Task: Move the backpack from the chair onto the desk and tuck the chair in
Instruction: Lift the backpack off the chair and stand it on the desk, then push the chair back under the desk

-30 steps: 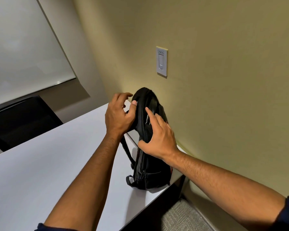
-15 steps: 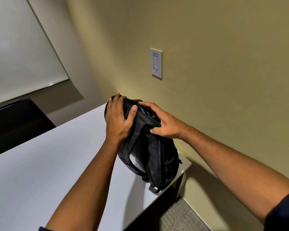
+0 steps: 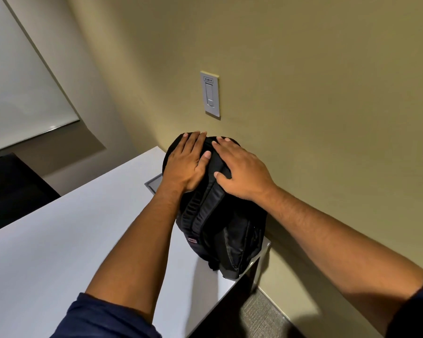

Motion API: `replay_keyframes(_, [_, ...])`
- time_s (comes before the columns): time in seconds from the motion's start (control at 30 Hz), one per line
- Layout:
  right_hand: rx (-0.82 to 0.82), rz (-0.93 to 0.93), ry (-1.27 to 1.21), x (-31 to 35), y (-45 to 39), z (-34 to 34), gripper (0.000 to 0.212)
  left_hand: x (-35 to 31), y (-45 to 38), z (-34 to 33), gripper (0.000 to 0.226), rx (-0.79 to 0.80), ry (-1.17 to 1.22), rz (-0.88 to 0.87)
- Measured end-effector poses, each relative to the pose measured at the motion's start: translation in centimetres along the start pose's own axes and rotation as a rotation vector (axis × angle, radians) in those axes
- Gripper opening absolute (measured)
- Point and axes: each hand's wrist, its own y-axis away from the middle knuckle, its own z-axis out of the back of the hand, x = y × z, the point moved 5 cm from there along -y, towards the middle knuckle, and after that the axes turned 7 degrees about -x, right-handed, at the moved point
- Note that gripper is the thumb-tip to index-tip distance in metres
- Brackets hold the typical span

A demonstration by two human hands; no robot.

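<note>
- The black backpack (image 3: pixel 220 215) lies on the white desk (image 3: pixel 83 240), at the corner next to the olive wall (image 3: pixel 303 93), its lower end right at the desk's near edge
- The left hand (image 3: pixel 186 164) is pressed flat on the upper part of the bag, fingers spread and extended, palm down; it is not curled round anything
- The right hand (image 3: pixel 239 172) rests just beside the left one on the same upper part, also flat and open, its thumb against a padded ridge that runs down the bag between the two hands
- Below both palms the bag's padded straps and a side pocket face the camera
- Just left of the left wrist a small grey inset plate (image 3: pixel 154 182) sits in the desk top, partly hidden by the bag
- Above the fingertips a white light switch (image 3: pixel 210 95) is fixed to the wall
- Far to the left of the hands a dark chair (image 3: pixel 12 189) stands beyond the desk, under a whiteboard (image 3: pixel 17 81)
</note>
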Motion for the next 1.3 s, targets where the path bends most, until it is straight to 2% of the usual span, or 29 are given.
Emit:
replay_keyframes(0.1, [0.023,0.080,0.177,-0.7,-0.6,-1.2,0.075,0.8,-1.0,-0.7,0.062,-0.002,-0.024,-0.036])
replay_keyframes(0.27, [0.054,0.109,0.324,-3.0,-1.2,-2.1,0.075,0.6,-2.9,-2.7,0.063,0.036,-0.004,-0.010])
replay_keyframes(0.53, [0.055,0.079,0.401,-5.6,-1.9,-2.5,0.074,-0.4,-4.5,-5.6,0.065,0.081,0.076,0.070])
replay_keyframes(0.93, [0.025,0.073,0.441,-5.9,-1.7,-3.2,0.075,-0.1,-4.1,-6.1,0.071,0.142,0.101,0.070])
replay_keyframes(1.07, [0.003,0.072,0.444,-5.8,-1.5,-3.4,0.076,0.3,-3.6,-5.5,0.071,0.110,0.085,0.045])
replay_keyframes(1.3, [-0.063,0.076,0.474,-5.8,-1.3,-3.7,0.074,1.7,-0.1,-5.6,0.074,-0.049,0.001,0.034])
